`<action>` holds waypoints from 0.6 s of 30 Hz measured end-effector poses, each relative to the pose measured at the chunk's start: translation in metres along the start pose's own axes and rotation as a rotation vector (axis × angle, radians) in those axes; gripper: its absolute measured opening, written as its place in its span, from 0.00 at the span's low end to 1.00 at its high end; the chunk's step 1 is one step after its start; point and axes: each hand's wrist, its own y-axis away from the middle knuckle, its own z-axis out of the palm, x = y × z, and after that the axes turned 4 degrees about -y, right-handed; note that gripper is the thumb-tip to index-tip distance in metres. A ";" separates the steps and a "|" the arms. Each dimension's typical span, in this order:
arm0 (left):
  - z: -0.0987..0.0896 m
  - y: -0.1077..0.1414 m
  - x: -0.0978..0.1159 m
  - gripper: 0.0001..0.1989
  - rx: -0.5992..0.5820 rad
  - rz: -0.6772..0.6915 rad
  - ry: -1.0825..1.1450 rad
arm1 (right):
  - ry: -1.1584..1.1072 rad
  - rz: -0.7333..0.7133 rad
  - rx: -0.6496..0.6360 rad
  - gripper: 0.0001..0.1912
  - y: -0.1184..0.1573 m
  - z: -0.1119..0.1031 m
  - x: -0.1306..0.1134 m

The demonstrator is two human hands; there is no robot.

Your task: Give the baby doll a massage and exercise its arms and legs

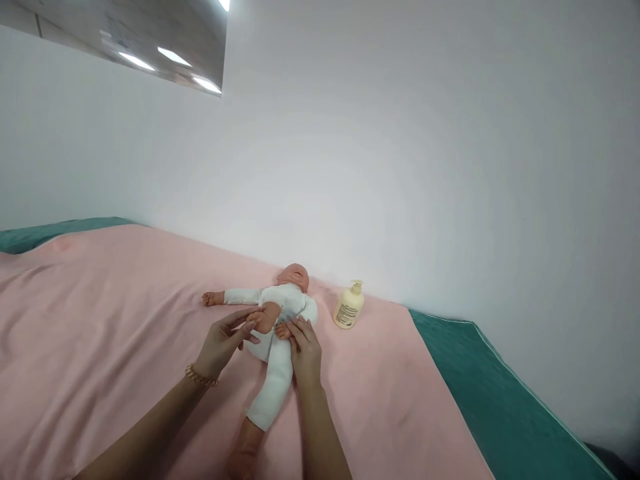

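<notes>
A baby doll (pixel 289 300) in a white suit lies on its back, its head toward the wall. One of its legs is bent up over the belly, and my left hand (pixel 224 340) pinches the bare foot (pixel 265 319) between thumb and fingers. My right hand (pixel 306 352) is closed around the doll's small hand (pixel 282 331), which rests over its lower belly. The other leg (pixel 273 387) stretches toward me, and one arm (pixel 243 296) reaches out to the left. A beaded bracelet (pixel 201 377) circles my left wrist.
A pale yellow pump bottle (pixel 349 307) stands upright to the right of the doll. Under both lies a wrinkled pink sheet (pixel 400 400) over a green surface (pixel 480 373). A white wall (pixel 400 147) rises behind, with a reflective panel (pixel 150 40) at upper left.
</notes>
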 end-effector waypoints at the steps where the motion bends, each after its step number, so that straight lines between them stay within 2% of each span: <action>1: 0.000 0.000 0.000 0.29 0.000 0.003 -0.010 | -0.008 0.010 0.002 0.17 0.001 0.000 0.000; 4: -0.002 0.008 0.001 0.29 -0.011 -0.001 -0.039 | -0.059 0.097 0.035 0.17 0.002 -0.001 -0.001; 6: -0.007 0.018 0.000 0.28 -0.027 -0.004 -0.047 | -0.141 0.224 0.115 0.16 0.002 -0.004 -0.004; 10: -0.023 0.047 -0.003 0.22 -0.066 0.011 -0.110 | -0.367 0.530 0.462 0.20 -0.003 -0.016 -0.003; 12: -0.034 0.063 -0.007 0.19 -0.108 0.018 -0.182 | -0.393 0.637 0.646 0.22 -0.004 -0.025 0.007; 14: -0.045 0.080 -0.014 0.17 -0.158 0.022 -0.246 | -0.355 0.720 0.775 0.25 -0.002 -0.035 0.021; 18: -0.060 0.110 -0.030 0.16 -0.227 0.025 -0.284 | -0.276 0.845 0.877 0.23 0.009 -0.048 0.050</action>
